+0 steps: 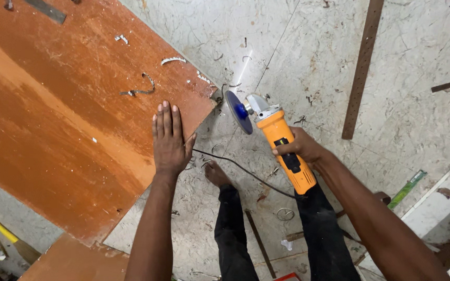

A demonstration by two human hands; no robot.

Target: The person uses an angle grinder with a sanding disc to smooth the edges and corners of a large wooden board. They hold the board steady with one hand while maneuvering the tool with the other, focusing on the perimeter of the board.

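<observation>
Two hands busy: our right hand (pixel 300 148) has its fingers wrapped tight around the orange angle grinder (pixel 282 145), blue disc (pixel 238 112) just off the corner of the brown board (pixel 63 119). Left hand (pixel 170 140) presses flat, fingers together, near that board's edge. Grinder looks hefty and rigid, so we grip mid-body.

We see both arms bare to above the elbow; no sleeve, watch or ring shows on the left hand (pixel 169 139) or the right hand (pixel 300 148). At six o'clock the legs wear dark, close trousers (pixel 235 239) with creases. One foot (pixel 215 173), near the centre, is bare, without shoe.
</observation>
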